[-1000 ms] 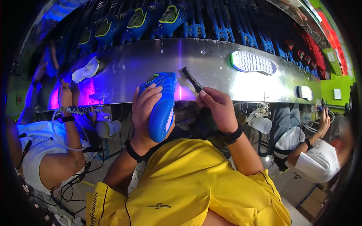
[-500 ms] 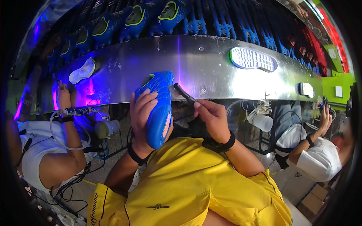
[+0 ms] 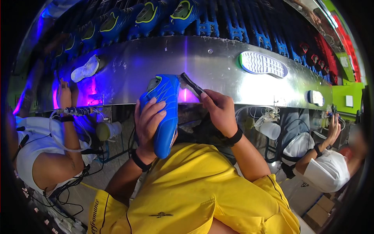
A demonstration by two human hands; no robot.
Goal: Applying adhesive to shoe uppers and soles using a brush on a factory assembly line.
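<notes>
My left hand [image 3: 152,121] grips a blue shoe upper [image 3: 167,107], its toe pointing down toward me and its heel toward the metal bench. The fingers lie across the upper's side; the underside faces right and is mostly turned from view. In my right hand [image 3: 220,111] is a brush with a dark handle [image 3: 192,83], held between thumb and fingers. Its bristled head is beside the heel end of the upper, close to the right edge; whether the bristles touch cannot be made out. Both hands are in front of the bench's near edge.
Across the metal bench [image 3: 148,58] lie a white sole [image 3: 264,65] at right, a smaller one [image 3: 315,98] farther right and another [image 3: 85,69] at left. Behind runs a rack with blue shoe uppers [image 3: 147,17]. Co-workers in white shirts [image 3: 54,152] sit on both sides, near hanging cups [image 3: 269,130].
The brush has moved up along the right side of the upper toward its heel. The upper has turned slightly, so less of its pale underside shows.
</notes>
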